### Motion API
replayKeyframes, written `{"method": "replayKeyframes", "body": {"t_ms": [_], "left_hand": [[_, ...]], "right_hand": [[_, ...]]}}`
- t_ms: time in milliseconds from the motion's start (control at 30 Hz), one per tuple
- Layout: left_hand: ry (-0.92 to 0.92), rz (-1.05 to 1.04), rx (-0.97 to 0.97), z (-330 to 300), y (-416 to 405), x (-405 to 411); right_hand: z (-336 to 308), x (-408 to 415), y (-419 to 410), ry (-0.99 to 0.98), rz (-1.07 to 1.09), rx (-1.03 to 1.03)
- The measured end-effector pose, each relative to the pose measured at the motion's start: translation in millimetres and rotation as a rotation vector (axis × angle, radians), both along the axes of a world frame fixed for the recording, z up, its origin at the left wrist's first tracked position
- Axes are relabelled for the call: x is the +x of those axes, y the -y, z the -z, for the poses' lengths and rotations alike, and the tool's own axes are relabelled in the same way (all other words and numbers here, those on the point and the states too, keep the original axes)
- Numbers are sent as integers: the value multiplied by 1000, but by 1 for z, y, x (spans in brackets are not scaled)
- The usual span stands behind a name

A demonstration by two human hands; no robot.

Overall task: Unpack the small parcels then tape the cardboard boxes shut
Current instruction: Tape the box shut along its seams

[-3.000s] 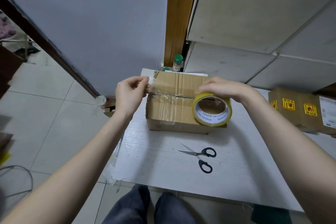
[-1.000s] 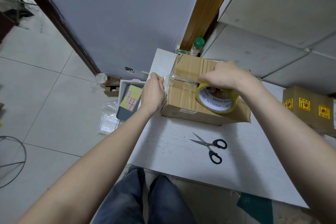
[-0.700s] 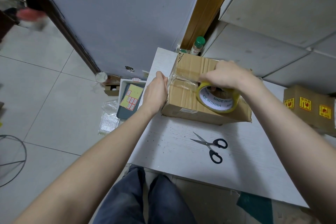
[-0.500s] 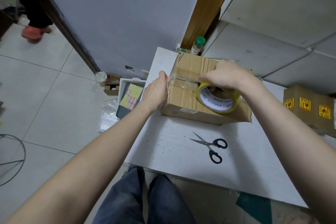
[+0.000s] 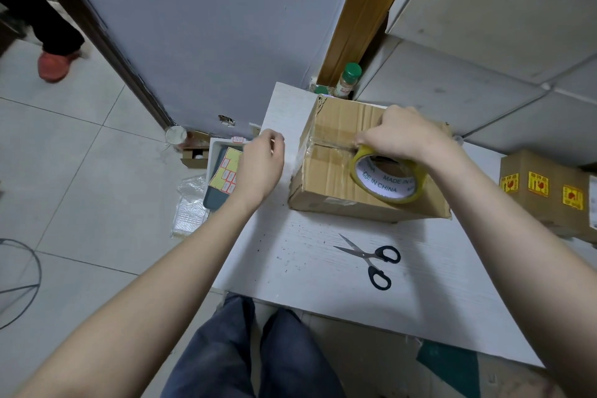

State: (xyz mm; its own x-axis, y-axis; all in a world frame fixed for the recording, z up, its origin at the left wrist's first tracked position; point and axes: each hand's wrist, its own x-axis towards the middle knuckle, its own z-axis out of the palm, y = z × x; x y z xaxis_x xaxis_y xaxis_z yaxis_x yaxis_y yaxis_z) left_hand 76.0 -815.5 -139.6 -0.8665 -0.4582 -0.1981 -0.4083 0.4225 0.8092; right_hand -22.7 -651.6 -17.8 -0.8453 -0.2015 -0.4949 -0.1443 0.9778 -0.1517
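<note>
A brown cardboard box (image 5: 332, 178) stands at the back of the white table (image 5: 300, 271), with clear tape along its top seam. My right hand (image 5: 403, 136) rests on the box top and grips a yellow roll of tape (image 5: 384, 181) that stands on edge there. My left hand (image 5: 261, 165) hovers just left of the box, apart from its side, fingers curled and seen from the back. A hazy clear film shows between that hand and the box edge. Whether the fingers hold the tape end is hidden.
Black-handled scissors (image 5: 371, 258) lie on the table in front of the box. A second cardboard box (image 5: 549, 194) with yellow labels stands at the right. A green-capped bottle (image 5: 347, 79) is behind. On the floor: a tray (image 5: 223, 178), bubble wrap (image 5: 189, 207), another person's red shoe (image 5: 53, 64).
My left hand, pressed against the box's left top edge half a second ago, has drawn away to the left. My right hand and the roll stayed in place. Someone walked in at far left.
</note>
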Motion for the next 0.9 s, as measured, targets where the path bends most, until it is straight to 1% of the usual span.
{"method": "replayKeyframes", "body": {"t_ms": [33, 67, 100, 167, 233, 400, 533, 633, 700, 800, 867, 900], "left_hand": [[-68, -77, 83, -10, -3, 1], [-108, -103, 135, -20, -9, 1], [-116, -81, 151, -29, -17, 1], [-82, 13, 147, -43, -36, 2], [-44, 55, 179, -48, -53, 0], [23, 28, 229, -37, -60, -3], [32, 32, 230, -33, -61, -6], [47, 27, 210, -30, -61, -7], [56, 32, 181, -29, -61, -7], [-7, 53, 98, -26, -63, -7], [-113, 91, -53, -27, -63, -7], [-171, 131, -170, -27, -62, -7]], "right_hand": [[1, 0, 0, -1, -2, -2], [2, 0, 1, -1, -3, -2], [3, 0, 1, -2, -2, -4], [3, 0, 2, -12, -4, -6], [3, 0, 2, -28, -14, -7], [6, 2, -1, -56, -8, -32], [6, 3, -7, -112, 19, -127], [-1, 0, -19, -130, 59, -148], [-5, 0, -33, -61, 112, -221], [-10, 11, -63, 151, 165, -495], [-11, 21, -81, 299, 146, -628], [-11, 24, -88, 322, 130, -664]]}}
